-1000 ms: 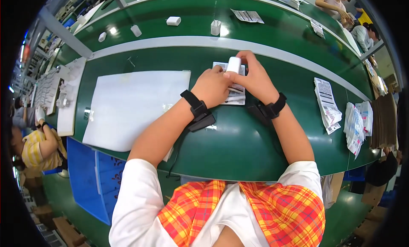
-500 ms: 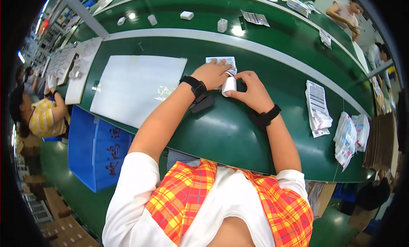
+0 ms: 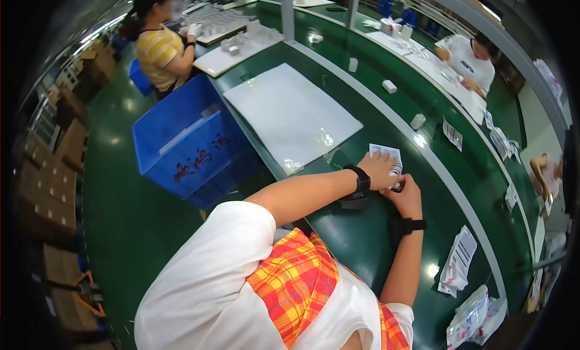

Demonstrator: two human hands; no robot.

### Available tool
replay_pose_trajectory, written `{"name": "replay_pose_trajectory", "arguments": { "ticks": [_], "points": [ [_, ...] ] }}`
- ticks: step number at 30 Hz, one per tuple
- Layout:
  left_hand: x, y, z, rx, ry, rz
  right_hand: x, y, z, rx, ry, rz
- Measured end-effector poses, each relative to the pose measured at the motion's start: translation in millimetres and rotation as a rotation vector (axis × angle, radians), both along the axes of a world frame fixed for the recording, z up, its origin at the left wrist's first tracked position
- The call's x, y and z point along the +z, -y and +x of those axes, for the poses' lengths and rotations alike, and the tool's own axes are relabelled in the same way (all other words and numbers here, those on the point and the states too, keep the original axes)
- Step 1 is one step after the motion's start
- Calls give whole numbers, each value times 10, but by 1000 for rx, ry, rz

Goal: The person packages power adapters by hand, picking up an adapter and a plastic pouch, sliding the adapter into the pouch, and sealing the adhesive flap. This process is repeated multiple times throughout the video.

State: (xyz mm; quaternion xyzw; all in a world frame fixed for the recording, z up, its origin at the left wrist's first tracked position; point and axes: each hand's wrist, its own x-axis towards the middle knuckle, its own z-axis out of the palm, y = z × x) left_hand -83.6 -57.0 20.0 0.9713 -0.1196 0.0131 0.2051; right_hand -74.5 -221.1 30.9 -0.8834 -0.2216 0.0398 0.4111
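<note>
A printed white packet (image 3: 384,150) lies flat on the green table, with my left hand (image 3: 378,170) pressed over it, fingers stretched out. Beside those fingers, my right hand (image 3: 408,198) curls its thumb and forefinger round a small white rounded object (image 3: 396,170). Both hands cover most of that object, so its exact kind does not show. The two hands nearly touch. Each wrist wears a black band.
Left of my hands is a white board (image 3: 290,117) with clear tape. A blue bin (image 3: 181,138) stands by the table. Printed packets (image 3: 459,259) and plastic-wrapped packs (image 3: 470,317) lie at right. Small white pieces (image 3: 389,86) dot the far strip. Co-workers (image 3: 160,48) sit nearby.
The view has swung left, bringing the blue bin and a co-worker further in. My right hand has closed in against my left, and the white object is now mostly covered.
</note>
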Motion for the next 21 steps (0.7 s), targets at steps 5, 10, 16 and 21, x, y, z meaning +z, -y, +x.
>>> {"name": "replay_pose_trajectory", "arguments": {
  "ticks": [5, 10, 16, 21],
  "points": [
    [92, 128, -88, 69, -4, -20, -145, 19, 133, -27, 202, -79],
    [-124, 175, 67, 42, 275, 172, -118, 72, 176, -24, 142, -55],
    [37, -106, 335, -102, 308, 22, -56, 49, 127, -3, 58, -55],
    [202, -317, 566, -302, 291, 12, 37, 90, 81, 47, -91, 194]
  ]
}}
